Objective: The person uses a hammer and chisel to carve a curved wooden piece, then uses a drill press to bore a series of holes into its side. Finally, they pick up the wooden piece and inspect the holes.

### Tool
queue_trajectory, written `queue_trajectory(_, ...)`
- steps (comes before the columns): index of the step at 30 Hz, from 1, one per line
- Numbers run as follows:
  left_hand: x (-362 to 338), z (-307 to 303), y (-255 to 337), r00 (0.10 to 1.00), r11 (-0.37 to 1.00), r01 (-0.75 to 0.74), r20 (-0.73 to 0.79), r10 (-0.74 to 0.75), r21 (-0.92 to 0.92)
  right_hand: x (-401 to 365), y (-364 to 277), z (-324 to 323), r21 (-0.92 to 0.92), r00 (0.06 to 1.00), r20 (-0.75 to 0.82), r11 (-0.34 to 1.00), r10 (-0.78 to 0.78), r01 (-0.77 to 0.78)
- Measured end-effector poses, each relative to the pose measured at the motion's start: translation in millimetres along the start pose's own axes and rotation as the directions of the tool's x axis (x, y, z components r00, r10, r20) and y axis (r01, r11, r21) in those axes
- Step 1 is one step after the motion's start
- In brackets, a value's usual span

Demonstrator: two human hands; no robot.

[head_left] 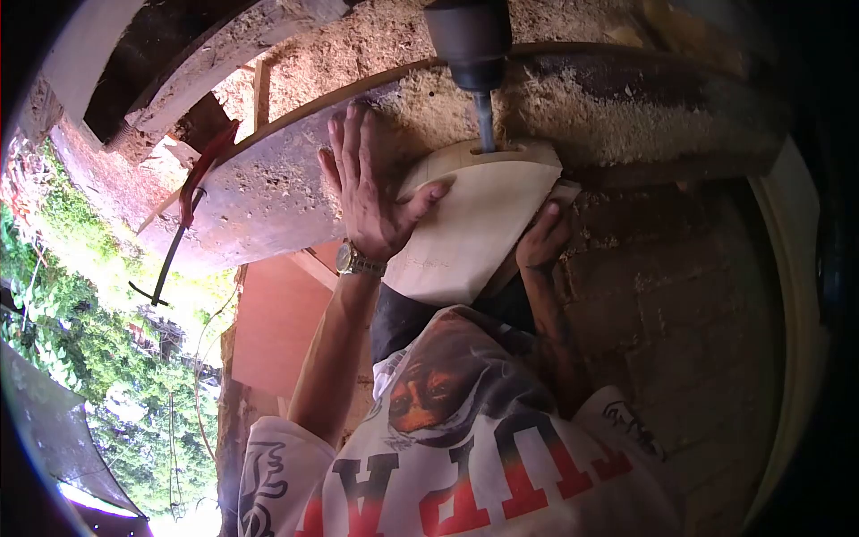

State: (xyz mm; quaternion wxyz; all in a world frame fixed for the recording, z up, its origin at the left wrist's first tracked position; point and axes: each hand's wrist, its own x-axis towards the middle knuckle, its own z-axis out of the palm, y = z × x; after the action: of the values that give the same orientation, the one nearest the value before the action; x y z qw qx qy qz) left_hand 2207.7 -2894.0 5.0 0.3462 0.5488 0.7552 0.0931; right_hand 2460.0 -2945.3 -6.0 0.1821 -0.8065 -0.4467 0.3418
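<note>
A pale, curved wooden piece (474, 224) lies on a round, sawdust-covered machine table (268, 197). A drill bit (484, 121) under a dark chuck (470, 36) meets the piece's far edge at a small slot. My left hand (367, 188), with a wristwatch (358, 261), lies flat with fingers spread on the table, its thumb and palm pressing on the wood's left side. My right hand (541, 237) grips the wood's right edge, with the fingers curled beneath it.
A red-handled clamp (192, 192) hangs at the table's left rim. Loose sawdust (626, 116) is heaped behind the bit. Brick paving (680, 295) is at right and greenery (80, 268) at left. My printed white shirt (465, 456) fills the bottom.
</note>
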Motion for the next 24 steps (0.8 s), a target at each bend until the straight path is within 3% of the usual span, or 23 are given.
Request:
queue_trajectory(2, 2.3, -1.0, 0.5, 1.000, 1.000, -0.005, -0.001, 0.005, 0.017, 4.5, -8.0, 2.9, 0.022, 0.998, -0.042, 0.999, -0.041, 0.042)
queue_trajectory(8, 9.7, -2.3, 2.7, 1.000, 1.000, 0.008, -0.027, -0.008, -0.002, 9.8, -3.6, -1.8, -0.082, 0.998, 0.055, 0.997, 0.018, -0.013)
queue_trajectory(11, 15.7, -4.4, 3.1, 1.000, 1.000, -0.006, -0.026, 0.007, 0.027, 19.2, -17.2, 4.7, 0.029, 1.000, -0.025, 1.000, -0.008, 0.009)
queue_trajectory(14, 22.7, -7.8, 0.9, 0.999, 1.000, -0.017, -0.030, 0.017, -0.001, 30.0, -29.5, 6.6, -0.018, 0.998, -0.040, 0.999, -0.038, 0.037)
queue_trajectory(17, 24.2, -6.6, 1.3, 0.997, 1.000, -0.028, -0.073, 0.028, 0.010, 31.3, -23.9, 0.0, -0.077, 0.996, 0.076, 0.996, 0.045, -0.039)
queue_trajectory(20, 15.6, -5.2, 0.7, 0.999, 0.999, -0.041, -0.034, 0.042, 0.011, 21.1, -6.2, -1.6, -0.121, 0.997, 0.081, 0.992, -0.015, 0.025)
queue_trajectory(23, 0.3, 2.0, -4.3, 0.999, 0.999, -0.032, 0.007, 0.032, 0.015, 6.4, -2.3, -1.0, 0.012, 1.000, -0.001, 1.000, -0.020, 0.020)
queue_trajectory(24, -1.1, 2.1, -2.8, 1.000, 1.000, -0.025, 0.016, 0.025, 0.007, 0.3, 4.6, -3.4, 0.018, 0.995, 0.055, 0.996, 0.086, -0.087)
